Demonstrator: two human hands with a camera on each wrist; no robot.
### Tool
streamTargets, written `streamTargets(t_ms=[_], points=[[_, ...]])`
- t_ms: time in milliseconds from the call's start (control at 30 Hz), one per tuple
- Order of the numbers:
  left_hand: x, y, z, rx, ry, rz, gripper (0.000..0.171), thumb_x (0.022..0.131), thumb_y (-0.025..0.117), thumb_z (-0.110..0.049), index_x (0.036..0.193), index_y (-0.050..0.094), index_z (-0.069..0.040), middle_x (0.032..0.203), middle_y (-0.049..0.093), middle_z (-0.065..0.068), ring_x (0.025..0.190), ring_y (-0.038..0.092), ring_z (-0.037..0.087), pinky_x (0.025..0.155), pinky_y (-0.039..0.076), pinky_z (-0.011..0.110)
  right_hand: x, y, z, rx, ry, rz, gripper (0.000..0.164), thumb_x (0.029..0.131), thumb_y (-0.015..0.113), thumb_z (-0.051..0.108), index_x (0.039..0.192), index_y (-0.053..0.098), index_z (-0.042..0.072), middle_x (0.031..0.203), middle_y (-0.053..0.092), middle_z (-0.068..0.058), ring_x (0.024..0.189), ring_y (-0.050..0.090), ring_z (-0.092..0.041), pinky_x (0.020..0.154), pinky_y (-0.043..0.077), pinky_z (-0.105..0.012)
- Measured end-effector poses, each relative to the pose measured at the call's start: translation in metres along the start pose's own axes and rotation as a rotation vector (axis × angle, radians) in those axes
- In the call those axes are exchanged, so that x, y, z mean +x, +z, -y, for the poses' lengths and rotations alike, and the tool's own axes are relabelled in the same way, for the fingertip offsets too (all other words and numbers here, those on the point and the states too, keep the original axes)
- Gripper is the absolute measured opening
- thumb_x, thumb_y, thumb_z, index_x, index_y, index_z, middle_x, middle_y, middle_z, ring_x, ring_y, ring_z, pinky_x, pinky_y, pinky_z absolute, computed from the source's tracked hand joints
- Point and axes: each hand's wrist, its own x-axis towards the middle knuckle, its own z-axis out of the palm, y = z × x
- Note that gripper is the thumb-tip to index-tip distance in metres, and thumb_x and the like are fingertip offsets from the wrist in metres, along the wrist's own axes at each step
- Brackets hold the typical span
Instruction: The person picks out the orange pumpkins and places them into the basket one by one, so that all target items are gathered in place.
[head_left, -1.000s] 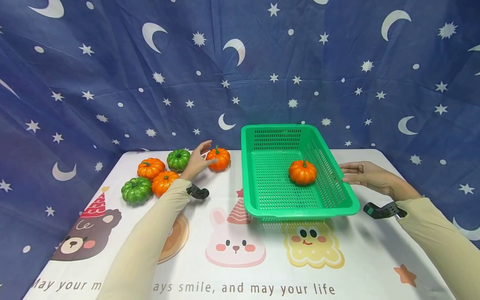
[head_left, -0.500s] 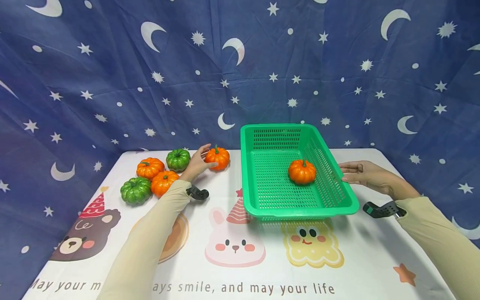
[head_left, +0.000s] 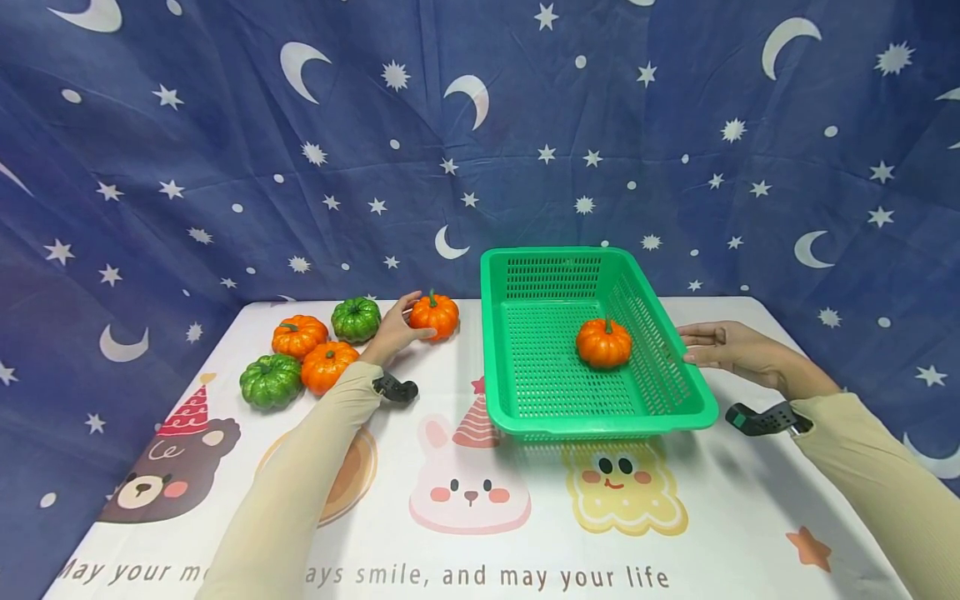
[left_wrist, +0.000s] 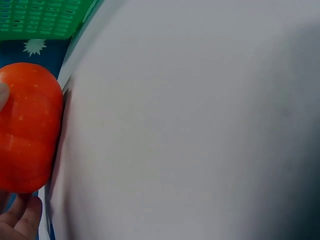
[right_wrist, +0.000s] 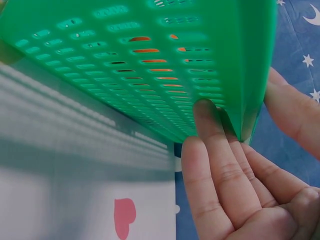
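My left hand [head_left: 396, 329] has thumb and fingers on opposite sides of a small orange pumpkin [head_left: 434, 316] with a green stem, near the table's back edge. Seen from the left wrist, a thumb tip touches the pumpkin [left_wrist: 27, 127] at one side and fingers [left_wrist: 29, 217] meet its other end. A green perforated plastic basket [head_left: 497, 350] stands right of centre with one orange pumpkin [head_left: 604, 343] inside. At its right rim my right hand [head_left: 731, 350] grips the edge. The right wrist view has several fingers [right_wrist: 220, 160] under the rim against the basket wall, the thumb opposite.
Left of my left hand sit two green pumpkins [head_left: 356, 320] [head_left: 271, 382] and two more orange pumpkins [head_left: 300, 336] [head_left: 329, 367]. A white cloth with cartoon prints [head_left: 470, 492] covers the table. Behind it hangs a blue curtain [head_left: 525, 108] with moons and stars.
My left hand's thumb and fingers have closed in on the orange pumpkin. The right hand and the basket have stayed in place.
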Motion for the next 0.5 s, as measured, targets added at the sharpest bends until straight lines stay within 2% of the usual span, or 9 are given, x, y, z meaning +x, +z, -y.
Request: streamTargets(t_ms=[133, 400, 500], points=[[-0.0007, 0.0008, 0.0004, -0.006, -0.007, 0.001, 0.082, 0.078, 0.07, 0.002, 0.147, 0.027, -0.007, 0.151, 0.029, 0.019, 0.138, 0.032, 0.035, 0.115, 0.029, 0.044, 0.0002, -0.0001, -0.0007, -0.005, -0.001, -0.001, 0.07, 0.09, 0.06, 0.01, 0.143, 0.021, -0.013, 0.111, 0.057, 0.015, 0.098, 0.057, 0.009, 0.087, 0.051, -0.016], [-0.0007, 0.0033, 0.0021, -0.005, -0.034, 0.003, 0.085, 0.077, 0.072, 0.0, 0.148, 0.027, -0.01, 0.153, 0.028, 0.016, 0.137, 0.034, 0.034, 0.116, 0.028, 0.043, -0.0009, 0.0008, 0.0001, -0.025, 0.011, -0.007, 0.071, 0.09, 0.061, 0.011, 0.143, 0.021, -0.012, 0.13, 0.053, -0.003, 0.098, 0.056, 0.011, 0.089, 0.051, -0.018], [-0.0002, 0.0042, 0.0026, -0.012, -0.041, -0.001, 0.086, 0.077, 0.072, 0.001, 0.148, 0.026, -0.01, 0.153, 0.028, 0.015, 0.137, 0.034, 0.033, 0.116, 0.028, 0.042, -0.0008, 0.0013, 0.0008, -0.028, 0.015, -0.007, 0.071, 0.09, 0.061, 0.012, 0.144, 0.021, -0.012, 0.131, 0.052, -0.004, 0.098, 0.057, 0.01, 0.089, 0.051, -0.019]])
